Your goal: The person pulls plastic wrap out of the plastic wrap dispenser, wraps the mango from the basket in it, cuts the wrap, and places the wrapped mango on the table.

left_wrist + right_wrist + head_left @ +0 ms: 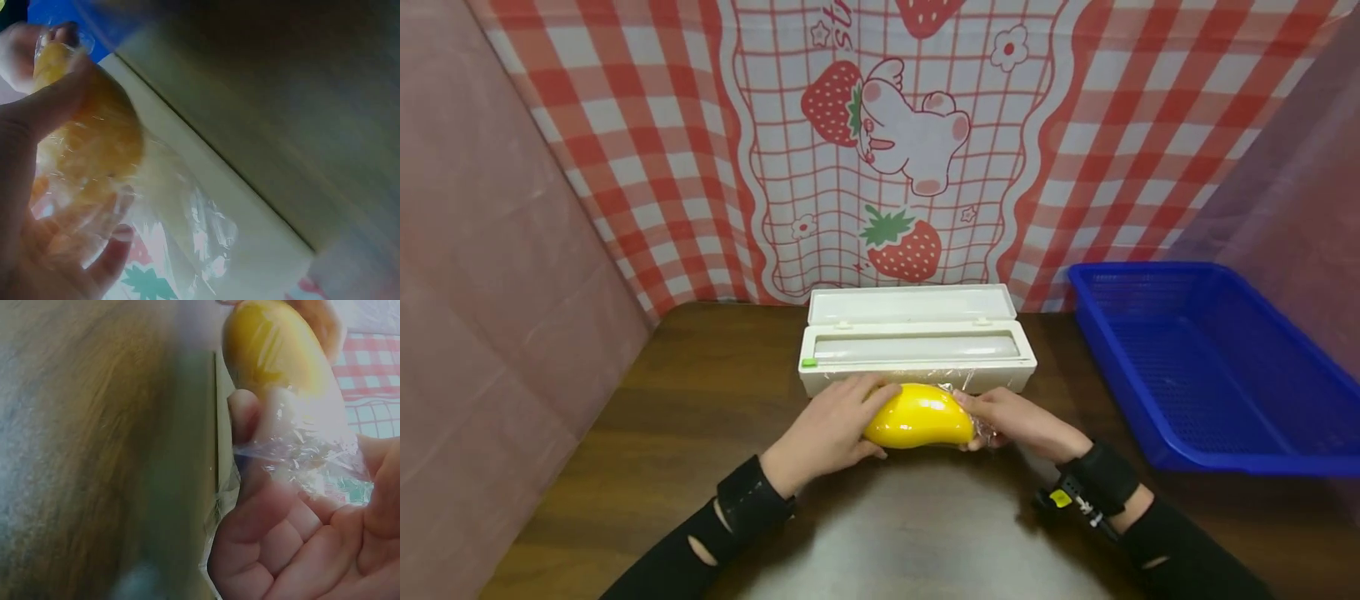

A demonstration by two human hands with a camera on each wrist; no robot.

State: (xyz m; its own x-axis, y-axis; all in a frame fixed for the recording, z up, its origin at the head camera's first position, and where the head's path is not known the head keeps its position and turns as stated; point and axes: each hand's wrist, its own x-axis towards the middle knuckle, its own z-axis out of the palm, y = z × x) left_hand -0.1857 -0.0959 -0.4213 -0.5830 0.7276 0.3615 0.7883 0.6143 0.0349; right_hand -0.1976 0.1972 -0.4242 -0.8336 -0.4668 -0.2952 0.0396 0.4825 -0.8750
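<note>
A glossy yellow mango (pixel 921 417) is held level between the two hands, close in front of the cling film box. Clear cling film (pixel 300 453) wraps it, crinkled around its right end. The left hand (pixel 831 425) grips the left end, with the thumb lying across the film in the left wrist view. At the other end, the right hand (pixel 1018 421) holds the mango with thumb and fingers, the film bunched against them. Loose film (pixel 209 234) hangs from the mango beside the box in the left wrist view.
Behind the hands stands a white cling film box (pixel 811 385), its lid (pixel 917 304) raised and a film roll (pixel 917 347) inside. A blue plastic basket (pixel 1112 367) is at the right. A strawberry-print checked cloth (pixel 895 125) hangs behind the brown table (pixel 700 383).
</note>
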